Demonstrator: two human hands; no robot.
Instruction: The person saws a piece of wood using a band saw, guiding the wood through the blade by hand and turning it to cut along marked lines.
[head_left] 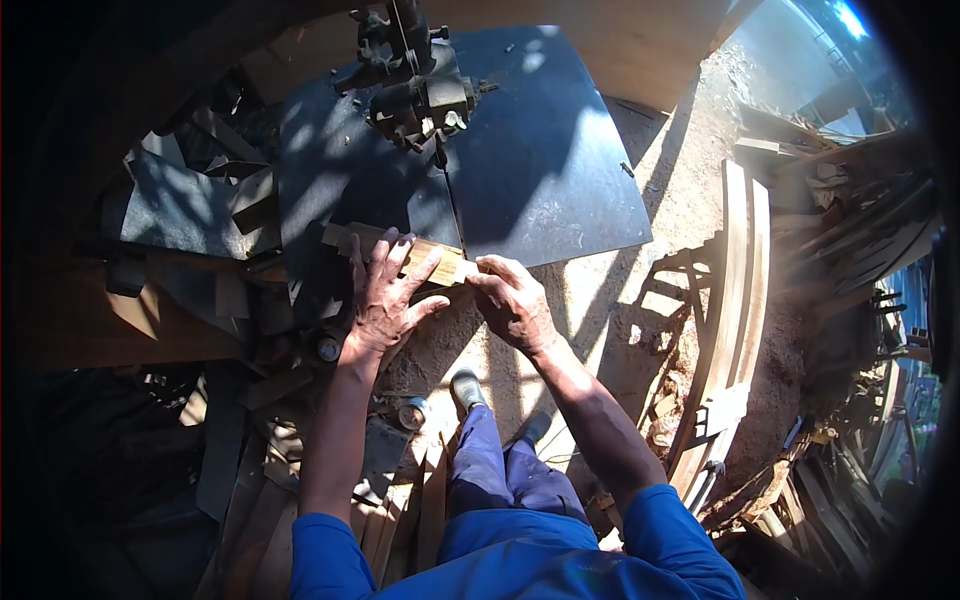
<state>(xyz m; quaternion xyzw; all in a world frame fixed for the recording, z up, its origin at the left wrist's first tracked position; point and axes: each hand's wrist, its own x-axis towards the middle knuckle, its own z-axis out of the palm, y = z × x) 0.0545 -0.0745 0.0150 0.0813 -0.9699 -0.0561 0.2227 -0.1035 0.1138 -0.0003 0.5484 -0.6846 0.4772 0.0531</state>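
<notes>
A short wooden block [436,264] with a pale, sunlit face lies at the near edge of a dark metal saw table [545,185]. My left hand [382,298] rests on the block with its fingers spread, the thumb held out to the right. At the block's right end, my right hand [515,308] is closed, its thumb and fingers pinching the wood. Beyond both hands, a bandsaw's blade guide [425,98] hangs over the table, and a thin slot runs from beneath it toward the block. The block's underside is hidden.
Long curved boards [728,330] stand to the right. Wood offcuts [240,205] are piled on the left, and more planks [400,530] lie by my legs. A small round can [413,412] is near my feet on the dusty ground.
</notes>
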